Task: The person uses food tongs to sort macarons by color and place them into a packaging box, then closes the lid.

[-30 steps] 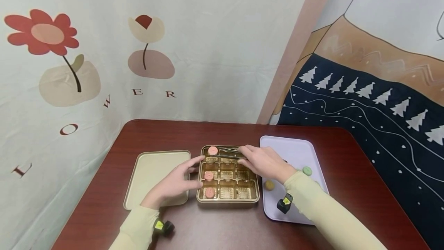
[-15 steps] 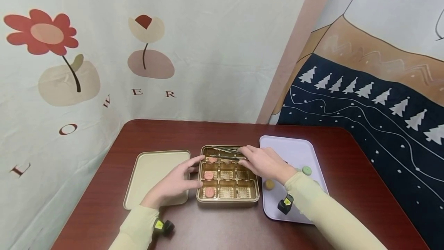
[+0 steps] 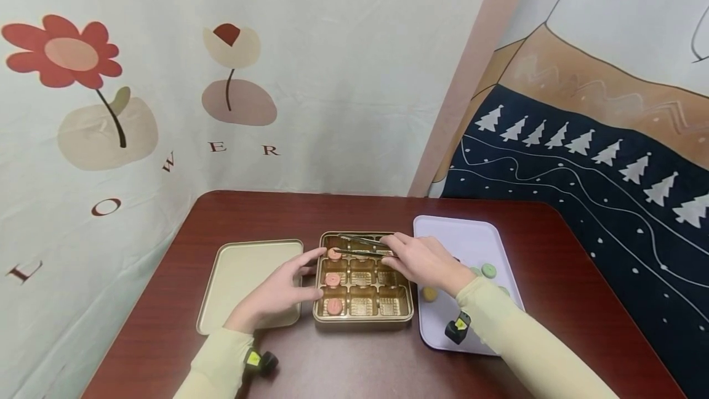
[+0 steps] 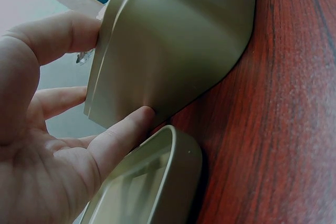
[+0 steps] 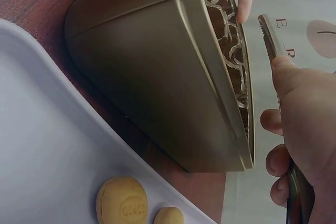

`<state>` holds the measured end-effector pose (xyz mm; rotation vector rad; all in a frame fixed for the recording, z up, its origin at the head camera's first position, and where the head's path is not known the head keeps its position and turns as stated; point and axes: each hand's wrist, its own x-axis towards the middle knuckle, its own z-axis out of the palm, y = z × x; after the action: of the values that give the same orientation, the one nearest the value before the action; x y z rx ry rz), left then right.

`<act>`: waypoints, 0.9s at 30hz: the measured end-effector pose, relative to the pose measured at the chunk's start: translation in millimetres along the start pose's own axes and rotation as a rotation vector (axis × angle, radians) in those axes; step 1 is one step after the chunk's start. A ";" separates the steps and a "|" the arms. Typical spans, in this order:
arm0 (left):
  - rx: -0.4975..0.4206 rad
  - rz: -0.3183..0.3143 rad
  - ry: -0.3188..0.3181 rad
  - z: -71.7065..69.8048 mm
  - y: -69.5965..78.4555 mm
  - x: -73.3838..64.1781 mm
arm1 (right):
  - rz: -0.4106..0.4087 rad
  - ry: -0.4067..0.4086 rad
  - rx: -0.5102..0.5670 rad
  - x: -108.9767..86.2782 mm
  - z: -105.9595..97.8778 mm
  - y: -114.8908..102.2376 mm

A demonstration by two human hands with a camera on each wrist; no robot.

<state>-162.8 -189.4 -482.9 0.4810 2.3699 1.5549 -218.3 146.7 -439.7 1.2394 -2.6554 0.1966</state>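
Observation:
My right hand (image 3: 423,257) grips metal tongs (image 3: 362,253) over the back row of a gold tin (image 3: 364,325). The tong arms stand apart, their toothed tips (image 5: 264,24) showing in the right wrist view. Under them a pink macaron (image 3: 334,254) lies in the back left compartment. Two more pink macarons (image 3: 332,279) sit in the left column, in the middle and front compartments. My left hand (image 3: 277,291) rests its fingertips on the tin's left side. In the left wrist view its spread fingers touch the rim and the tin wall (image 4: 173,45).
A shallow cream-gold lid (image 3: 240,276) lies left of the tin, partly under my left hand. To the right is a lilac tray (image 3: 460,236) bearing a yellow macaron (image 3: 429,294) and a green macaron (image 3: 488,270), partly hidden by my right arm. A patterned cloth hangs behind the table.
The tongs have let go of the pink macaron, which has dropped toward the viewer into the back left compartment. The tong arms have spread apart. My left hand has stayed on the tin.

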 end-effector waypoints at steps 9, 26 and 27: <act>-0.007 -0.005 -0.003 -0.5 -0.4 -0.2 | 0.016 0.040 0.012 -11.1 -5.0 4.3; 0.003 -0.010 0.006 -0.6 0.5 -0.1 | 0.049 0.170 0.013 -58.3 -28.1 19.8; 0.004 -0.011 0.008 -0.8 1.0 -0.2 | 0.057 0.171 0.011 -62.2 -29.9 21.1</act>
<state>-162.8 -189.8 -481.7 0.4618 2.3784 1.5504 -191.8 212.5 -426.3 1.0985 -2.5472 0.3118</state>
